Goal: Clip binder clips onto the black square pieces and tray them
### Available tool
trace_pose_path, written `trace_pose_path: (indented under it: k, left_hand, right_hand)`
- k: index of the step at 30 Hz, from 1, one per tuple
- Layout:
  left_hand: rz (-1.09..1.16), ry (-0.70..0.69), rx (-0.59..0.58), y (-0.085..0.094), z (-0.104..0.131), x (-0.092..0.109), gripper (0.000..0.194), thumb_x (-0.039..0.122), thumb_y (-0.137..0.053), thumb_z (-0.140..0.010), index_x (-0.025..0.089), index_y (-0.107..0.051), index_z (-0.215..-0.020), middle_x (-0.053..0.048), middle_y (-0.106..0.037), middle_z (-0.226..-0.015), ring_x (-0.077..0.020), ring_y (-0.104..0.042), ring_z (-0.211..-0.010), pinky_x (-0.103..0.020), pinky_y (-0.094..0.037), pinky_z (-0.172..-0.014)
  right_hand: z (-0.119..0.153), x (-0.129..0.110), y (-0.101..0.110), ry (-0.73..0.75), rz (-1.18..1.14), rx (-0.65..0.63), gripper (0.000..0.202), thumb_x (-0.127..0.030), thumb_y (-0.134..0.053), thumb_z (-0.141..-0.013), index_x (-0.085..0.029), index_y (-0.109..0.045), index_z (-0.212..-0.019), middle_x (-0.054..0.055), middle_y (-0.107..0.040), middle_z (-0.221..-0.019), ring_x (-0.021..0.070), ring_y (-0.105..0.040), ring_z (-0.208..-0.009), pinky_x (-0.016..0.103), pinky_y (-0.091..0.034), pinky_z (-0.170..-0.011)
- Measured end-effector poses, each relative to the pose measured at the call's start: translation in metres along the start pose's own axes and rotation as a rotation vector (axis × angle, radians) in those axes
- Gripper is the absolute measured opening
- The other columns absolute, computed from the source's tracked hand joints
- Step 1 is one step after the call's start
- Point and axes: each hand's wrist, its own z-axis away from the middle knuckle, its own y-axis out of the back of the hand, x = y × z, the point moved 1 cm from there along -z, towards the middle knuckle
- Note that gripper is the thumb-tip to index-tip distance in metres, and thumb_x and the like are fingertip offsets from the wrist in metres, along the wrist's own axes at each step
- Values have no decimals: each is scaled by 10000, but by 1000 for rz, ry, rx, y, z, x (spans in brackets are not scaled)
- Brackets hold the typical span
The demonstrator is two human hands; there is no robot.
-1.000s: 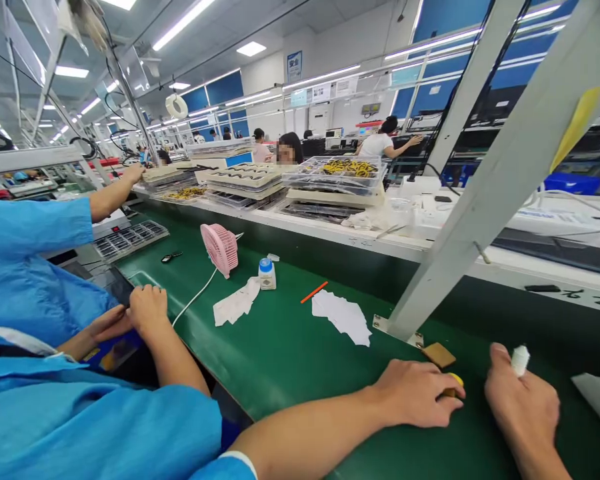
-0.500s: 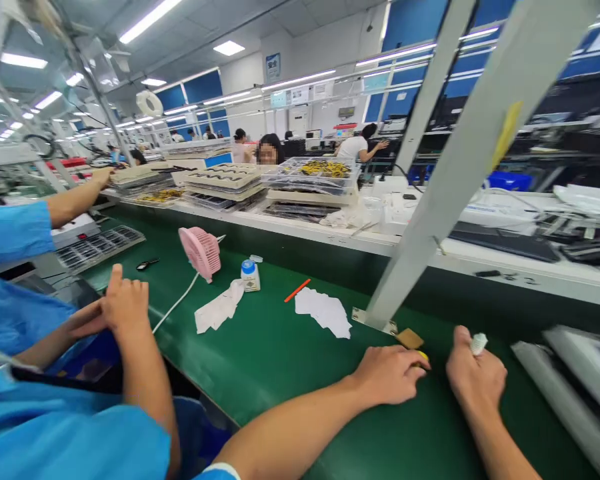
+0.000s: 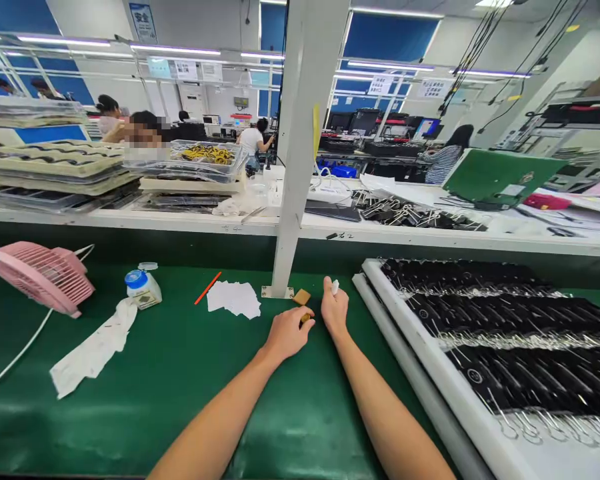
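The view has been swung right, with the yellow piece [image 3: 306,317] pinched in the left hand [image 3: 289,332] near the tan pad [image 3: 302,297] and the white stick [image 3: 335,287] clasped in the right hand [image 3: 335,311], both best kept steady over the surface [image 3: 180,380].

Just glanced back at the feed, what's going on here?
At the green bench, the left hand has its fingers around a small yellowish thing, near a tan pad. The right hand grips something white, its tip sticking up. Right of the hands is a tray with rows of black parts. Papers, a bottle and a fan are to the left.
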Motion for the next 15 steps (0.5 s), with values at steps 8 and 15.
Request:
trace_pose_path:
  k: [8,15]
  left_hand:
    - [-22,-16,36,0,0,1,239,344,-592,-940,280,-728,-1126,-24,-766,-1064,-210,-677,-803,-316,-496,-776]
    - [-23,-14,33,2,1,2,222,335,-611,-927,279,-731,-1105,-17,-769,-1089,-214,-679,-815,-324,-492,-777]
  right_hand:
    - [-7,2,-4,-64,89,-203,526,-612,-375,-966,-232,-339,-604,1,-406,-560,156,-332,-565,298,-221,-531]
    - [-1,4,0,34,-33,43,550,-641,-361,-972,-241,-252,-611,-34,-299,-543,140,-290,-575,299,-235,-556]
